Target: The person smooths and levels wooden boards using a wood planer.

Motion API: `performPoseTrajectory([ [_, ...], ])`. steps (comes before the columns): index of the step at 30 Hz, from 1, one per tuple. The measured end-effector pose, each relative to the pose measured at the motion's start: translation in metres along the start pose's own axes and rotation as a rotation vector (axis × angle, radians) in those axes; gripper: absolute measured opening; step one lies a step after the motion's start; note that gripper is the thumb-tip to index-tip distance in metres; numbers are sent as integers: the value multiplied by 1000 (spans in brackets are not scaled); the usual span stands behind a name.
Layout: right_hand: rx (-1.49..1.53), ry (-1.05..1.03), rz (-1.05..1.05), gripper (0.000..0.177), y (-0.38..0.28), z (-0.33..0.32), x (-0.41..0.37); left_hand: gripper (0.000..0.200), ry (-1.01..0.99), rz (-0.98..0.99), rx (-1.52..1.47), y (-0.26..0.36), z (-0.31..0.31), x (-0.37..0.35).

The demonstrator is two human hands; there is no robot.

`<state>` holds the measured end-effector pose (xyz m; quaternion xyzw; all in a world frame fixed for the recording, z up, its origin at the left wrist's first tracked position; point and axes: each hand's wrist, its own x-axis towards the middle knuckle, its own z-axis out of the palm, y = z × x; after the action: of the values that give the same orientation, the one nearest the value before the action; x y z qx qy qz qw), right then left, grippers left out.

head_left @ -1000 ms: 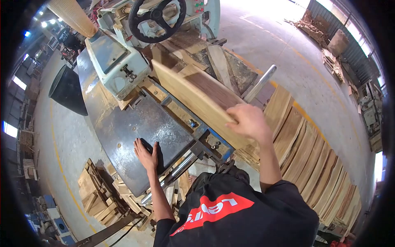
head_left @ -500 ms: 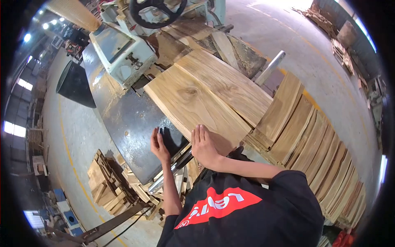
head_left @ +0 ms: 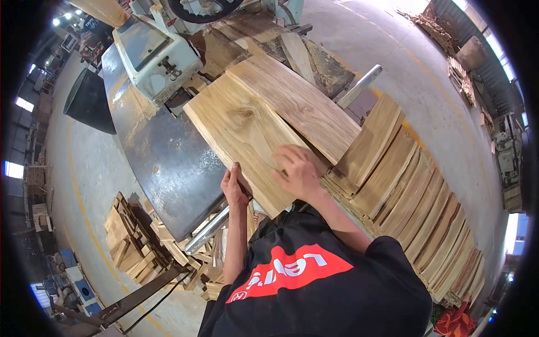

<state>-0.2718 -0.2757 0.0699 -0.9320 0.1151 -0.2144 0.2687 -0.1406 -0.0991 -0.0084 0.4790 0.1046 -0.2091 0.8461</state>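
A wide wooden board [head_left: 236, 126] with a dark knot lies at an angle over the machine's black table [head_left: 168, 168]. My left hand [head_left: 234, 190] is closed on its left edge, near the end closest to me. Over the top face of this board is my right hand [head_left: 297, 171], its fingers apart and slightly blurred, holding nothing. A second board [head_left: 300, 104] lies alongside, with a dark wedge-shaped gap between the two that widens towards me.
A pale machine head [head_left: 154, 62] and a black handwheel [head_left: 205, 8] stand beyond the boards. Stacked planks [head_left: 415, 191] line the right side. Wood offcuts [head_left: 132, 238] lie at the lower left, near a metal roller [head_left: 208, 230]. A black bin [head_left: 90, 101] stands left.
The near board has turned, its near end swinging left and towards me, and the gap has widened. My left hand has come onto its edge; my right hand has shifted right and farther forward.
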Motion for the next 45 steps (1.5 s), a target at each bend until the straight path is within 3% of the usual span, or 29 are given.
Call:
performPoseTrajectory([
  [2,-203,138,75,46,5,-20,-1,30,31,-31,-74,1,-8,1],
  [5,-87,115,241,54,21,-12,-15,35,45,-76,-121,14,-24,-2],
  [10,-52,162,111,40,4,-3,-18,40,39,-74,-137,17,-66,-3],
  [14,154,98,120,40,-10,-16,-10,44,26,-95,-175,27,-80,-15],
  [17,651,-47,272,44,-29,-31,4,49,-6,-128,-268,33,-85,-22],
  [20,894,-95,228,54,-46,-29,15,52,-18,-101,-358,35,-94,-28],
  [24,825,-167,73,68,-84,-32,29,51,-25,-56,-440,45,-91,-38],
  [28,765,-440,83,76,-111,-46,29,51,40,-25,-404,54,-98,-44],
  [31,753,-343,-125,78,-128,-43,24,53,76,-1,-277,67,-105,-57],
  [35,782,-395,-217,84,-133,-50,29,55,76,112,-234,97,-94,-77],
  [39,894,-640,86,84,-121,-47,29,56,136,269,-53,105,-140,-71],
  [42,824,-804,256,86,-94,-23,30,55,325,297,87,125,-126,-76],
  [45,687,-631,40,89,-55,47,-10,57,331,338,182,137,-114,-82],
])
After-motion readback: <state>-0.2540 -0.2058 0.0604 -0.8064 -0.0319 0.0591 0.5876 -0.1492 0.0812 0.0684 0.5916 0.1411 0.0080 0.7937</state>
